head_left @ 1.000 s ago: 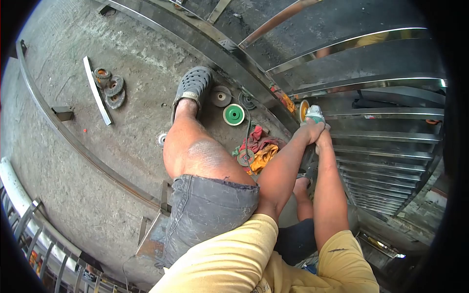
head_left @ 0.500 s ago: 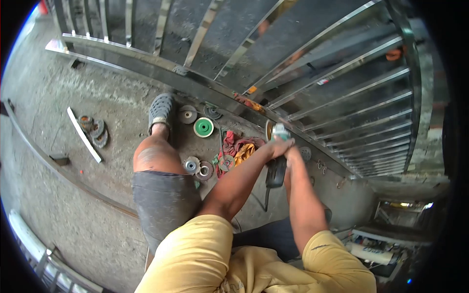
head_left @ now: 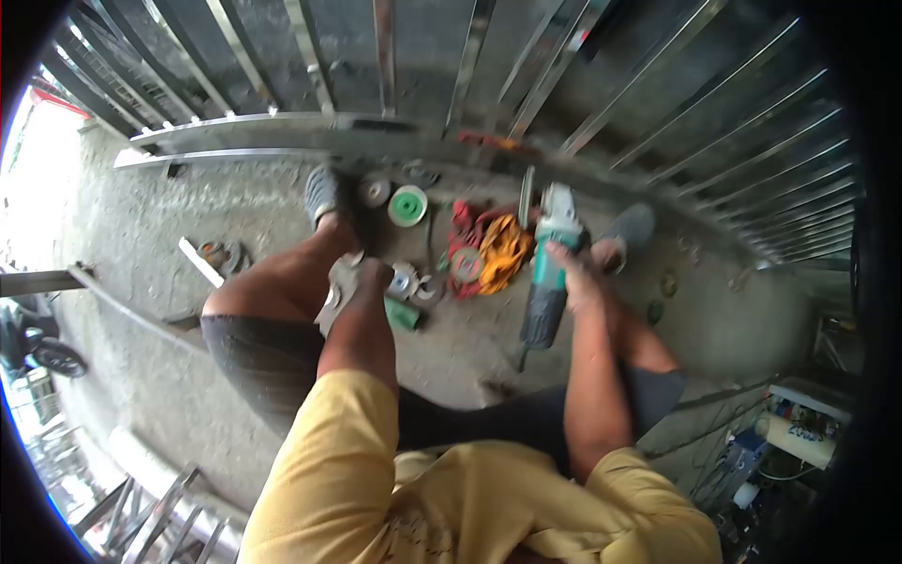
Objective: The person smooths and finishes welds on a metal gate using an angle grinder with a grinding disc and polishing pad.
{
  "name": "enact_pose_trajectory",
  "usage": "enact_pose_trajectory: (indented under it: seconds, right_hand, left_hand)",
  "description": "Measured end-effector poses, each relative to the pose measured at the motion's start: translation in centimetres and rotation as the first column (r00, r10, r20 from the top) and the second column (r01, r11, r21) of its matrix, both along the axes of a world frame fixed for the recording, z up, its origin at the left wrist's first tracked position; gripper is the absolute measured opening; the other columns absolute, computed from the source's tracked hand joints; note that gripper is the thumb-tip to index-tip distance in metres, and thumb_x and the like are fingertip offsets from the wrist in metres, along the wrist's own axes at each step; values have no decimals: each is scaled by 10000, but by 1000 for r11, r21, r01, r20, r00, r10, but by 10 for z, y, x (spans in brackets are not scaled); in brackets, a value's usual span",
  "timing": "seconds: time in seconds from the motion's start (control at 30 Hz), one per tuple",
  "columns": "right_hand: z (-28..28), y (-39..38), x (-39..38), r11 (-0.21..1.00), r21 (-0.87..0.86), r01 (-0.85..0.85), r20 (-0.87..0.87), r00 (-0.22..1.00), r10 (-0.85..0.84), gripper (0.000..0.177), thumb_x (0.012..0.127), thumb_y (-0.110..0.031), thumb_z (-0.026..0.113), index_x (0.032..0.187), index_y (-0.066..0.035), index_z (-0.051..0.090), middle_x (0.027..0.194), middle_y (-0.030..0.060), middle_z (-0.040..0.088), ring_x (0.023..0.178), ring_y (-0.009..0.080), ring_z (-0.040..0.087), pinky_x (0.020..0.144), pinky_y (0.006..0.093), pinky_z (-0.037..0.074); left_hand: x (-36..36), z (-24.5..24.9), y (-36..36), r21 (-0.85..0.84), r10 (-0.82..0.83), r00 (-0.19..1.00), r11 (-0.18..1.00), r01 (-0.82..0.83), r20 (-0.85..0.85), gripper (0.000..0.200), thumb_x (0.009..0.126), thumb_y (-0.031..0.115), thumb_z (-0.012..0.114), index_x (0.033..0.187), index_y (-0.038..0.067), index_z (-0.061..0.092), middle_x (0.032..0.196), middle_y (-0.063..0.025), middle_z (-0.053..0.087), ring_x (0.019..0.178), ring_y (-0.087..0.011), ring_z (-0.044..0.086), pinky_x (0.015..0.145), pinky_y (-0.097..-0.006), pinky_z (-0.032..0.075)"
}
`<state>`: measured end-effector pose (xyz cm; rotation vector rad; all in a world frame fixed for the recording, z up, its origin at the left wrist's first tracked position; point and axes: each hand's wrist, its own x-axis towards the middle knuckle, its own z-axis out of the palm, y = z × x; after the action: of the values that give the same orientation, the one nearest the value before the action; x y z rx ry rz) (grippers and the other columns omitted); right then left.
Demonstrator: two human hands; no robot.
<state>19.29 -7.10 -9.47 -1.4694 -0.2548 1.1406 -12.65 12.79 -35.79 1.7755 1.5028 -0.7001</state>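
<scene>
In my right hand (head_left: 581,282) is an angle grinder (head_left: 549,268) with a teal and black body, its head pointing away from me and its disc (head_left: 527,197) seen edge-on. My left hand (head_left: 374,274) is closed and blurred beside my left knee, next to a pale grey piece (head_left: 340,284) that I cannot make out. Between my feet lie a red cloth (head_left: 462,226), an orange cloth (head_left: 505,252), a green-centred wheel (head_left: 408,205) and several grinding discs (head_left: 404,280). A green roll-like thing (head_left: 402,314) lies near my left forearm.
A shiny metal barred frame (head_left: 376,127) stretches across the far side. More worn discs (head_left: 221,254) and a white strip (head_left: 199,260) lie at the left. A long bar (head_left: 132,308) crosses the floor. Equipment (head_left: 794,437) stands at the lower right.
Both hands were together on the grinder at the metal frame. My left hand has let go and moved left to my knee. The grinder has come away from the frame in my right hand.
</scene>
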Motion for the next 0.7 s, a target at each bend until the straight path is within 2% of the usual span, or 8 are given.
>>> enact_pose_trajectory:
  seconds: [0.07, 0.17, 0.23, 0.33, 0.4, 0.53, 0.63, 0.7]
  right_hand:
    - [3, 16, -16, 996, 27, -88, 56, 995, 86, 699, 736, -254, 828, 1327, -53, 512, 1081, 31, 630, 958, 153, 609, 841, 312, 509]
    - [-24, 31, -42, 980, -11, -199, 228, 954, 196, 887, 693, -333, 853, 1410, -59, 409, 1168, 75, 617, 1041, 189, 606, 922, 337, 487]
    - [-18, 41, -60, 868, -350, -352, 401, 781, 479, 1016, 620, -368, 874, 1431, -20, 372, 1256, 182, 604, 1158, 261, 595, 982, 355, 461]
    - [-59, 40, -86, 667, -459, -587, 303, 603, 738, 1075, 619, -383, 863, 1469, -8, 322, 1268, 239, 600, 1186, 317, 594, 990, 375, 465]
    - [-81, 35, -107, 393, -658, -642, 184, 368, 911, 1112, 626, -366, 860, 1503, -9, 276, 1270, 273, 597, 1191, 355, 593, 998, 384, 462]
    - [-114, 26, -141, 112, -672, -732, -66, 209, 976, 1206, 650, -375, 856, 1550, 9, 152, 1246, 300, 606, 1155, 390, 610, 988, 388, 470]
    - [-141, 14, -157, 132, -635, -762, -84, 238, 968, 1212, 657, -398, 854, 1542, 33, 147, 1263, 296, 601, 1169, 382, 607, 992, 381, 469]
    - [-140, 21, -163, 120, -650, -750, -114, 253, 961, 1223, 652, -409, 855, 1540, 42, 146, 1276, 296, 595, 1181, 375, 603, 1004, 373, 462]
  left_hand:
    - [-61, -94, -13, 27, -170, 985, 985, 171, -30, 353, 811, 311, 696, 1068, 73, 733, 1127, -156, 706, 1049, -314, 684, 876, -423, 533]
    - [-82, -109, -43, -39, 216, 976, 976, -216, 2, 418, 807, 336, 706, 1123, 61, 703, 1201, -149, 683, 1106, -299, 664, 913, -412, 522]
    - [-75, -106, -53, -43, 434, 900, 899, -436, -38, 481, 806, 353, 714, 1179, 52, 672, 1261, -146, 657, 1151, -287, 645, 944, -403, 511]
    - [-55, -29, -42, -160, 692, 701, 682, -713, -175, 552, 804, 389, 732, 1227, 42, 655, 1294, -158, 642, 1191, -290, 626, 974, -394, 502]
    - [-58, -27, -40, -181, 617, 767, 745, -642, -178, 525, 803, 388, 735, 1191, 39, 675, 1249, -163, 664, 1172, -302, 636, 964, -400, 510]
    - [-72, -63, -37, -233, 318, 924, 902, -364, -215, 476, 804, 379, 737, 1138, 41, 702, 1185, -168, 692, 1136, -315, 653, 943, -406, 523]
    - [-54, -19, -34, -190, 562, 804, 782, -593, -193, 450, 816, 363, 728, 1135, 46, 705, 1177, -167, 695, 1129, -312, 659, 936, -405, 527]
    - [-50, -14, -34, -181, 584, 785, 766, -617, -208, 423, 827, 346, 714, 1127, 48, 710, 1172, -166, 697, 1124, -310, 661, 932, -406, 530]
